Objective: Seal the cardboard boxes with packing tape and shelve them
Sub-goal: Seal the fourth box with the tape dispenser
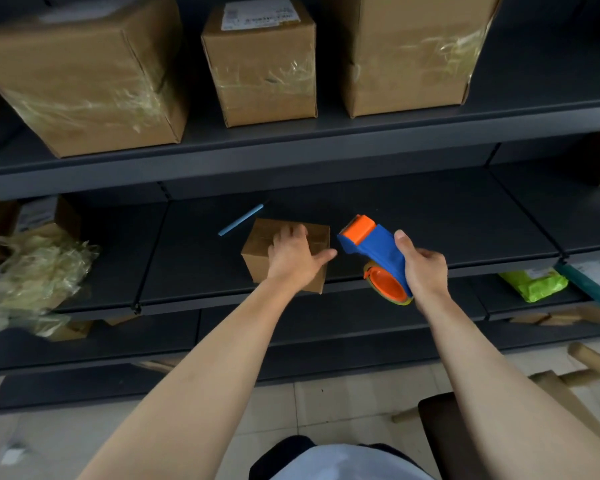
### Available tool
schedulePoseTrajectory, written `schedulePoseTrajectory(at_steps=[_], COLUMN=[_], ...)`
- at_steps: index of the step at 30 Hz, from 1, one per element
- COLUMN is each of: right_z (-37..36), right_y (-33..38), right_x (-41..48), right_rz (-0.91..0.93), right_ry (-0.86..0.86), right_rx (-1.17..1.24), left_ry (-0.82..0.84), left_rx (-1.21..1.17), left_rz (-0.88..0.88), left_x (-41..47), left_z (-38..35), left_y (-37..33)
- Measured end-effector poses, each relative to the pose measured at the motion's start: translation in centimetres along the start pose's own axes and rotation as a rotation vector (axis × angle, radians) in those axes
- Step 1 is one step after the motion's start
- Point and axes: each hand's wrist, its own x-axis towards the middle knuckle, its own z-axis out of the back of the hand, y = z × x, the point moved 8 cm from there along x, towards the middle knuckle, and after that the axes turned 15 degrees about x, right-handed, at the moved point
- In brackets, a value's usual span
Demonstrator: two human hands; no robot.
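1. Far L, middle shelf: crumpled wad of clear yellowish plastic film, glossy and wrinkled, heaped over a brown box w/ a white label; print unreadable.
2. Upper shelf L: large cardboard box, matte brown, front wrapped in shiny creased tape.
3. Middle shelf: dark grey metal, flat, matte. A thin light-blue stick lies on it at a diagonal, just behind-L of the small box.
4. Small cardboard box: plain brown cuboid at the shelf's front edge, approx. centre of view.
5. Left hand lies on top of that box, fingers resting on the lid, thumb splayed out to the R.
6. Upper shelf centre: mid-size box, taped front, white label on top; text too blurred to read.
7. Tape dispenser: blue plastic body, orange nose and hub, held in the air just R of the small box, nose pointing toward it, not touching.
8. Right hand grips the dispenser's body, fingers wrapped round it.
9. Upper shelf R: tall taped box.
10. Lower R: lime-green packet w/ a white label, unreadable; wooden chair on a pale tiled floor.
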Motion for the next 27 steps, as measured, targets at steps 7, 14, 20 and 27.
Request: schedulePoseTrajectory(at_steps=[7, 14, 20, 27], right_z=[0.3, 0.6, 0.0, -0.6], right_y=[0.6, 1.1, 1.1, 1.5], right_x=[-0.1, 0.2, 0.1, -0.1], right_rz=[0.018, 0.037, 0.025, 0.026], right_ry=[-0.024, -0.05, -0.037, 0.005], right_rx=[-0.019, -0.041, -0.034, -0.057], left_ry=[0.036, 0.192, 0.045, 0.117], left_rx=[0.004, -0.193, -0.373, 0.043], left_rz=[-0.16, -0.271, -0.076, -0.005], left_x=[0.2, 0.4, 0.5, 0.9], left_z=[-0.3, -0.3, 0.5, -0.6], left_y=[-0.1, 2.5, 4.8, 2.7])
